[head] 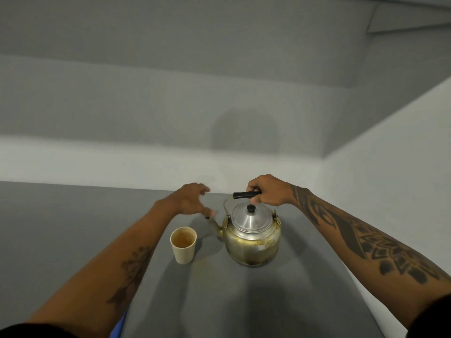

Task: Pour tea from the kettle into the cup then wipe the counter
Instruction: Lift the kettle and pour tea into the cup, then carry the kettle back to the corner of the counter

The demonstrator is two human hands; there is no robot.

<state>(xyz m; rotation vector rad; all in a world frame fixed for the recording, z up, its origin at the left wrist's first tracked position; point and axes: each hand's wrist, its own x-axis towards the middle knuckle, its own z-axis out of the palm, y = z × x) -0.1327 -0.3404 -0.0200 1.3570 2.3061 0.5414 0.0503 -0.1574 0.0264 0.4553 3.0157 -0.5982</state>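
Observation:
A worn metal kettle (252,234) with a silver lid and black knob stands upright on the grey counter (73,228). My right hand (268,190) is closed around its black handle above the lid. The spout points left toward a beige paper cup (183,245), which holds brownish tea and stands just left of the kettle. My left hand (192,200) hovers with spread fingers beyond the cup, right by the spout tip, holding nothing. A faint yellowish wet patch (203,263) lies on the counter between cup and kettle.
A pale wall rises behind the counter and meets a side wall at the right. Something blue (118,325) peeks out under my left forearm at the bottom edge.

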